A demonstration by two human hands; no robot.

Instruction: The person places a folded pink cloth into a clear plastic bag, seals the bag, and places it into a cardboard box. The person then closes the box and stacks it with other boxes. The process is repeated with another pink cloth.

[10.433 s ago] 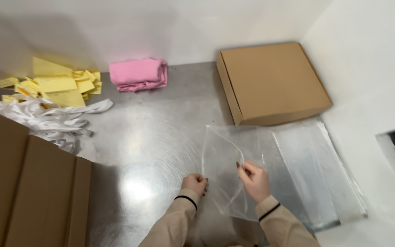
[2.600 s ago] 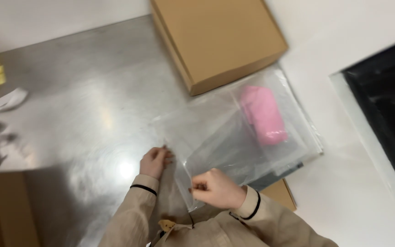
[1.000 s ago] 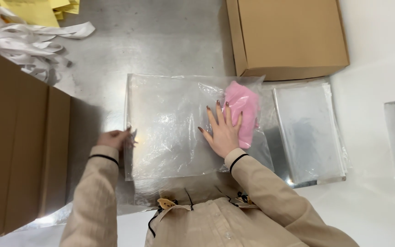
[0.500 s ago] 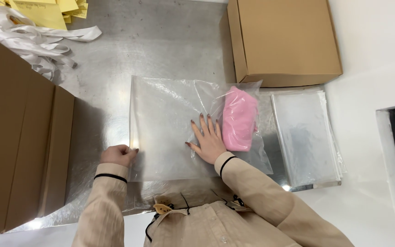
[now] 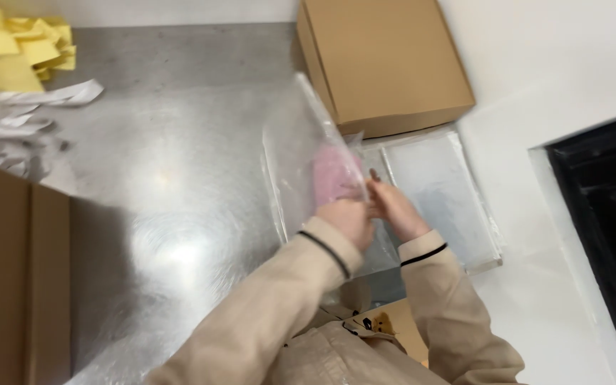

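Two hands, left hand point(image 5: 347, 219) and right hand point(image 5: 396, 209), grip the lifted clear plastic bag point(image 5: 301, 153) holding a pink cloth point(image 5: 333, 171) just above them; bagging appears done, so setting it aside needs a steady hold.

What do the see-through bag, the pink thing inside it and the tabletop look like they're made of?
The bag looks like thin glossy plastic: transparent, creased. The pink thing seems soft cloth, matte, though blurred. The tabletop looks like brushed metal, grey with hazy reflections.
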